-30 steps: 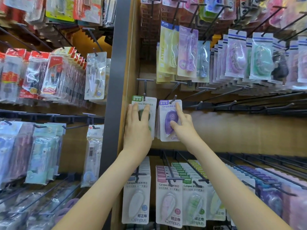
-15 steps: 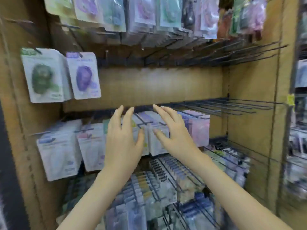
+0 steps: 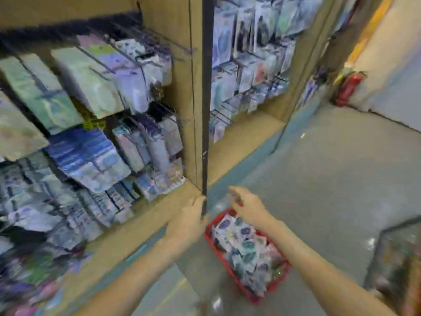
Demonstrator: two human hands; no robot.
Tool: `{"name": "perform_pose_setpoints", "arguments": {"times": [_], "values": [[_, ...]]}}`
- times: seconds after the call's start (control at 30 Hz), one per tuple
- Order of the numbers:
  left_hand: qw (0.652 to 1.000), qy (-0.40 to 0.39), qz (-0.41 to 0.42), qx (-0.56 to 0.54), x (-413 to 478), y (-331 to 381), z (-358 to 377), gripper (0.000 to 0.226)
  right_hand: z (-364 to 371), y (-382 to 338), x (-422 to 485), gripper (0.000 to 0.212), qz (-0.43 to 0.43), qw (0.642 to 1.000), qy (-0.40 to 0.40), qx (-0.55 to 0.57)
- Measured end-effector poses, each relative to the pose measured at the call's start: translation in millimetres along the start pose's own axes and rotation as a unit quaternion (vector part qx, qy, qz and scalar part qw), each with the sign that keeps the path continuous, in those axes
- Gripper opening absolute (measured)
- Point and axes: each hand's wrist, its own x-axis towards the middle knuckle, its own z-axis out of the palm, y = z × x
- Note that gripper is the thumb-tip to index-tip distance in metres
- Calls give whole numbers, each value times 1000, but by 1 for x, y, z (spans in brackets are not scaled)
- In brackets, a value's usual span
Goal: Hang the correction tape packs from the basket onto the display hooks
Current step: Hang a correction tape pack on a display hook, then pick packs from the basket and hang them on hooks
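on the floor, a red basket (image 3: 282, 278) holds correction tape packs (image 3: 245, 246).

Basket (image 3: 224, 261): red plastic, smooth.
Correction tape packs (image 3: 246, 245): glossy clear plastic over printed card.
Shelf panels (image 3: 193, 110): wood-grain, matt.
Display hooks (image 3: 127, 55): dark wire, seemingly metal.
Edge strip (image 3: 207, 110): black, matt.
Floor (image 3: 330, 179): grey, smooth, faint sheen.

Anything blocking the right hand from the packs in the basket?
Nothing visible. The right hand hangs over the red basket's far end; the packs lie uncovered below. The left hand is aside, by the shelf post.
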Motion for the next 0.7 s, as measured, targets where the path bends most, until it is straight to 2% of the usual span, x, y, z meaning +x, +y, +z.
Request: {"name": "perform_pose_setpoints", "arguments": {"times": [0.17, 0.3, 0.4, 0.5, 0.57, 0.67, 0.7], "values": [[993, -117, -15, 25, 84, -5, 107, 46, 10, 163, 42, 34, 177, 984, -6, 4], [977, -208, -35, 33, 151, -28, 210, 50, 48, 295, 58, 32, 257, 966, -32, 8], [969, -235, -52, 51, 198, -48, 301, 53, 98, 397, 71, 52, 318, 945, -77, 12], [961, -255, -93, 50, 238, -69, 393, 59, 150, 458, 85, 64, 330, 939, -92, 31], [969, -234, -54, 53, 262, -75, 448, 61, 184, 486, 95, 74, 318, 941, -112, 38], [971, -227, -15, 78, 290, -79, 513, 48, 230, 520, 121, 99, 247, 962, -111, 19], [974, -205, -11, 94, 300, -81, 533, 50, 243, 531, 127, 99, 238, 965, -114, 6]]}}
